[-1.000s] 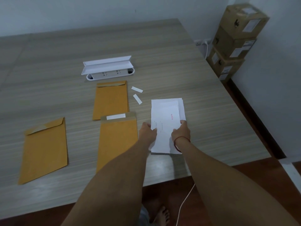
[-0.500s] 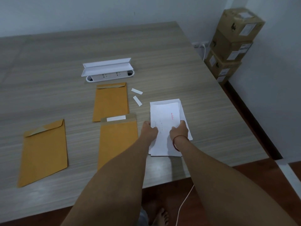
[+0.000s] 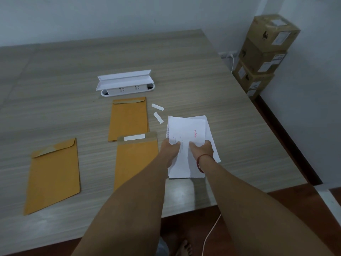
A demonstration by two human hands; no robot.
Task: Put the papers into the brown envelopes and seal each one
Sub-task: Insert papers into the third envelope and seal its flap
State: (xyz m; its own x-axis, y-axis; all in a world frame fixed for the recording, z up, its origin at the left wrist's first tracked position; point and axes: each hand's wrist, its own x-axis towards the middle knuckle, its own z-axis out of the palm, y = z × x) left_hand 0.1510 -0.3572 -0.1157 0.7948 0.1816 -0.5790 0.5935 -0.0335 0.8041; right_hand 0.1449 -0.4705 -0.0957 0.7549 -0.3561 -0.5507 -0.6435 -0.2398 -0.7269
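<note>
Near the worktop's (image 3: 221, 100) front edge, right of centre: papers (image 3: 186, 130), top sheets pinched by left hand (image 3: 170, 149) and right hand (image 3: 202, 149). Open-flapped envelope (image 3: 136, 159) just beside, leftward. Step: separating a set. Next, probably: slide it into that mouth.

Bench (image 3: 212, 74): large, pale grey-brown wood-grain top, faint seams running across it; far edge meets the wall. Walls (image 3: 129, 15): plain, pale bluish-white, bare. Light dim and cool, soft sheen on the near bench edge. Floor (image 3: 276, 209): dark reddish-brown, visible past the right and near edges. Dark skirting board (image 3: 287, 137) along the right-hand wall. In the corner, cardboard boxes (image 3: 265, 52) stacked several high, white labels on their faces. Wall socket (image 3: 228, 54) low beside the stack, white plug in it. White cable (image 3: 210, 235) trailing on the floor below the near edge.
</note>
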